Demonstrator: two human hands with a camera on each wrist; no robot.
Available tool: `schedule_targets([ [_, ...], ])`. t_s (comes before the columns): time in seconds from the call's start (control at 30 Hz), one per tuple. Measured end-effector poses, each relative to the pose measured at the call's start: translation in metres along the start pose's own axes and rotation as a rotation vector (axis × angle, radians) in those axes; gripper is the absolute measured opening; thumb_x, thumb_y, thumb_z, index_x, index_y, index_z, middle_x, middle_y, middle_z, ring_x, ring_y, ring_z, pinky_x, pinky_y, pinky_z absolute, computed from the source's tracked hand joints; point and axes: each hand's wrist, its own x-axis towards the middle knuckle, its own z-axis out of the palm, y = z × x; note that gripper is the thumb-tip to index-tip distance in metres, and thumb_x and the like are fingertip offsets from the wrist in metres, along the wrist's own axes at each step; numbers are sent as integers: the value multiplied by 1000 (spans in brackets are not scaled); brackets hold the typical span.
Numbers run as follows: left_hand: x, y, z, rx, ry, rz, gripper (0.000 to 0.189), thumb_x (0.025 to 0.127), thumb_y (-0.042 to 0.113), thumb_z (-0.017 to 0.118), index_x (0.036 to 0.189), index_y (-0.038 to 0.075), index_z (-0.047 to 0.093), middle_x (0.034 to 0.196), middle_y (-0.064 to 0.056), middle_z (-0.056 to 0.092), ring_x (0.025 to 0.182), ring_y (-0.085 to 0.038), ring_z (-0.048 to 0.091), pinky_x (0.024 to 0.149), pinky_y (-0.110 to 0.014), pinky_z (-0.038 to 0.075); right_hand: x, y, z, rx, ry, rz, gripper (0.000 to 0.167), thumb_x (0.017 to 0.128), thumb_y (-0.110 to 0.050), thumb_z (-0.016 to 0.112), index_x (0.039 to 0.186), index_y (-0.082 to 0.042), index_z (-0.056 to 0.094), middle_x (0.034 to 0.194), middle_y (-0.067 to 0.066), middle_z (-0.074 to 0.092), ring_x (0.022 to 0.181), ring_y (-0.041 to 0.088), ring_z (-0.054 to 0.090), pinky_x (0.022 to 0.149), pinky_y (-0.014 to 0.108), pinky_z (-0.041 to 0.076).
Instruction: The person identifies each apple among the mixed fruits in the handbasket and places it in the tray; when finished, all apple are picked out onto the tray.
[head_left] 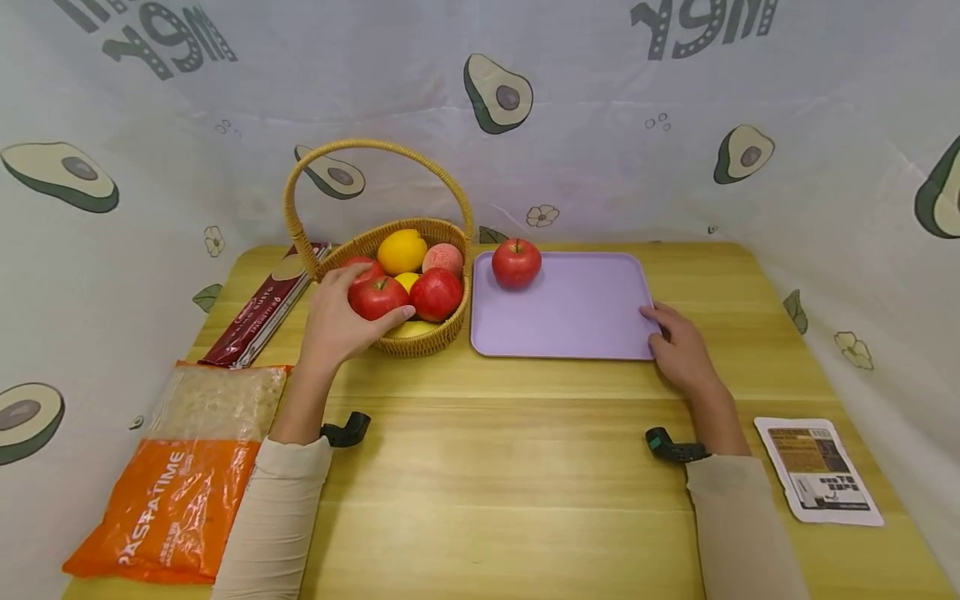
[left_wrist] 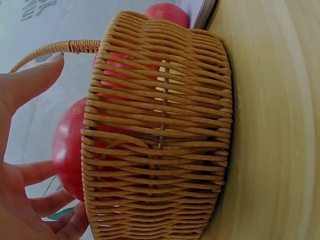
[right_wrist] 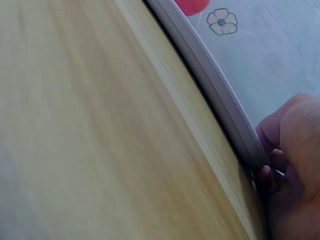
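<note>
A wicker basket (head_left: 420, 343) holds red apples, a yellow lemon (head_left: 401, 252), a peach (head_left: 442, 260) and other fruit. My left hand (head_left: 337, 321) reaches over its left side, thumb and fingers spread around a red apple (head_left: 380, 297). In the left wrist view, fingers (left_wrist: 52, 202) lie right at the apple (left_wrist: 70, 150), while the thumb stands apart from it. My right hand (head_left: 681, 346) pinches the right edge of a lilac tray (head_left: 570, 308) between thumb and fingers. One red apple (head_left: 516, 263) sits at the tray's back left.
Left of the basket lies a dark red spaghetti pack (head_left: 262, 312), with an orange pasta bag (head_left: 180, 492) in front of it. A white and brown pouch (head_left: 819, 471) lies at the right. An avocado-print cloth (head_left: 585, 167) hangs behind the wooden table (head_left: 510, 467).
</note>
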Motion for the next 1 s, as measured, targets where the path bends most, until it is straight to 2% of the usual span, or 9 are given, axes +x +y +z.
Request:
schedule_targets([
  [0.27,4,-4,1,20,-50,-16,96,75,67,81,149,15,49,157,-18,41,137,-43,41,104,-68,47,1,-1,1,-3,21,-23,50,99,1,40,148,9,47,161,33,33,149,55,28,120,67,25],
  [0.4,3,-5,3,33,-65,-22,97,76,67,79,150,13,48,155,-19,44,137,-44,42,104,-67,47,0,-2,2,-2,11,-7,51,100,-1,38,150,7,46,162,31,31,150,54,26,120,67,24],
  [0.63,4,-8,7,56,-61,-19,102,76,69,78,150,8,45,148,-19,54,131,-44,50,105,-64,48,-1,-2,1,-1,9,-2,51,100,-1,38,151,7,45,163,30,30,151,53,25,121,67,24],
  [1.0,6,-10,12,78,-33,0,96,76,66,80,146,7,51,140,-19,61,125,-44,56,102,-62,51,-1,-3,1,-10,10,-7,52,99,-1,38,150,8,44,163,31,30,151,54,25,121,67,23],
])
